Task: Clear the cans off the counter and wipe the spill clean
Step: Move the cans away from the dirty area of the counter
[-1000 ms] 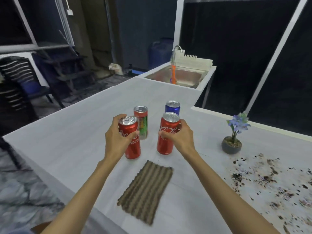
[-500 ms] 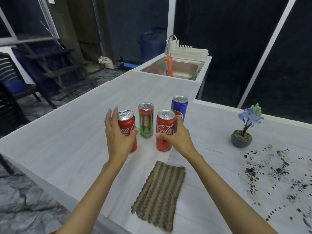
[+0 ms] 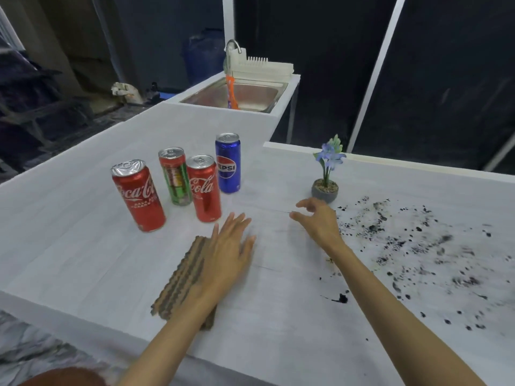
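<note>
The pale, faintly grained L-shaped counter (image 3: 83,246) ran from its near edge to a steel sink (image 3: 252,96) at the far end, with bare surface left of and behind the cans. A spill of dark specks and smears (image 3: 418,246) covered its right side. A brown ribbed cloth (image 3: 181,277) lay flat just inside the near edge, its long axis angled away toward the right. The left hand (image 3: 227,254) lay over it, fingers straight. The right hand (image 3: 317,221) hung above the counter beside the spill, loosely curled, empty. Four slim metal cans stood upright, close together: a dented red Coca-Cola can (image 3: 138,196), a second red Coca-Cola can (image 3: 204,190), a green-and-red can (image 3: 176,178) and a blue Pepsi can (image 3: 228,164). A small grey pot of blue flowers (image 3: 325,190) stood at the spill's far corner.
</note>
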`<state>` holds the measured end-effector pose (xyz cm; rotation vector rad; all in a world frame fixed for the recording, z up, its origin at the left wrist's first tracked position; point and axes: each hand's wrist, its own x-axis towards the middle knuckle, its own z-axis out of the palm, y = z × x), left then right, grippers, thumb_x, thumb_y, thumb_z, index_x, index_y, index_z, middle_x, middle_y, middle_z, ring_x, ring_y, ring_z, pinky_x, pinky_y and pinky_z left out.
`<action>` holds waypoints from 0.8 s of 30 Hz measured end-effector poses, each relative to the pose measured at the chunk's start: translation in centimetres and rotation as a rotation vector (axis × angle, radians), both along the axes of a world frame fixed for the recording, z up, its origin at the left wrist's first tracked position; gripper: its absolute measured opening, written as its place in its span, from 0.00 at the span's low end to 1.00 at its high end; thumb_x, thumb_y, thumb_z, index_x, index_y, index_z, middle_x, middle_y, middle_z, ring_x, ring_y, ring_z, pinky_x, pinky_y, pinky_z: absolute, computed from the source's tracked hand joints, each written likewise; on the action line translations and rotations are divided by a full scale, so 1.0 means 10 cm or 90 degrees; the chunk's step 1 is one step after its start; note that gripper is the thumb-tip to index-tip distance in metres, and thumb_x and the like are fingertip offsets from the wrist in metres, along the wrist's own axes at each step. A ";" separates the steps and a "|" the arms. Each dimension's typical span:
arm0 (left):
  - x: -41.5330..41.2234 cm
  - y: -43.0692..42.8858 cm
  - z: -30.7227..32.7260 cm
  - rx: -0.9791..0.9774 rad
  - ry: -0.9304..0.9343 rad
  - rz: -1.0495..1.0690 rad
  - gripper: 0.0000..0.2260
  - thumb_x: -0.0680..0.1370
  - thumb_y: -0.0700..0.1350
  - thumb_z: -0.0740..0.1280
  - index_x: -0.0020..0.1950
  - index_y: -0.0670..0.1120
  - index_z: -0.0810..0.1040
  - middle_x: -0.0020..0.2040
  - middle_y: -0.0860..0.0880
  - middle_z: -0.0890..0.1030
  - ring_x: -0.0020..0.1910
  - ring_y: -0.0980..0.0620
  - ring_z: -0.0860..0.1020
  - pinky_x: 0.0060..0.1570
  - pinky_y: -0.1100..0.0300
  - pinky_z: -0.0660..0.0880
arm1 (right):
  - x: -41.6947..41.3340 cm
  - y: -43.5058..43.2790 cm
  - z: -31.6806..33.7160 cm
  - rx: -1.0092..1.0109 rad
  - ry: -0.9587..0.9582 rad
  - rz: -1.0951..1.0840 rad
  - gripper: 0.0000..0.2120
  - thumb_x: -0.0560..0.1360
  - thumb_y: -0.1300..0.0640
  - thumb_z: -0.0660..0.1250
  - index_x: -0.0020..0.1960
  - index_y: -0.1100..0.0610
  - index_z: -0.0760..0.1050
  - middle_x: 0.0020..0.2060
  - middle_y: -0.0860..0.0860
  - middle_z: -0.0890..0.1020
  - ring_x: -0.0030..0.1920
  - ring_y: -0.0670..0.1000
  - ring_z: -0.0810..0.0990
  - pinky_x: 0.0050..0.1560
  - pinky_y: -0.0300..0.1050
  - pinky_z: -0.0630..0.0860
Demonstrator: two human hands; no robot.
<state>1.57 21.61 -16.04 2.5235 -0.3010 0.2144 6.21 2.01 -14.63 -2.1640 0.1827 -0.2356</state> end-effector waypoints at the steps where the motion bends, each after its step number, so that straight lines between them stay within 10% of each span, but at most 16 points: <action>1: 0.00 -0.03 -0.04 0.043 0.014 -0.011 0.21 0.81 0.52 0.53 0.74 0.50 0.59 0.76 0.52 0.57 0.76 0.55 0.50 0.73 0.56 0.43 | -0.02 -0.11 -0.01 0.004 -0.013 -0.035 0.18 0.72 0.56 0.71 0.58 0.62 0.74 0.59 0.58 0.76 0.61 0.55 0.74 0.55 0.42 0.69; 11: 0.08 -0.07 -0.20 0.271 0.112 -0.056 0.33 0.76 0.64 0.38 0.76 0.47 0.45 0.77 0.52 0.45 0.76 0.55 0.42 0.72 0.58 0.38 | 0.35 -0.60 -0.10 0.020 0.019 -0.082 0.45 0.67 0.50 0.75 0.74 0.62 0.53 0.71 0.60 0.61 0.70 0.59 0.63 0.69 0.54 0.66; 24: 0.04 -0.10 -0.12 0.149 0.102 -0.046 0.23 0.81 0.53 0.48 0.76 0.49 0.51 0.76 0.56 0.49 0.75 0.59 0.46 0.72 0.62 0.41 | 0.55 -0.47 -0.11 0.038 -0.034 -0.072 0.31 0.69 0.56 0.73 0.67 0.63 0.66 0.64 0.60 0.72 0.62 0.59 0.73 0.56 0.46 0.71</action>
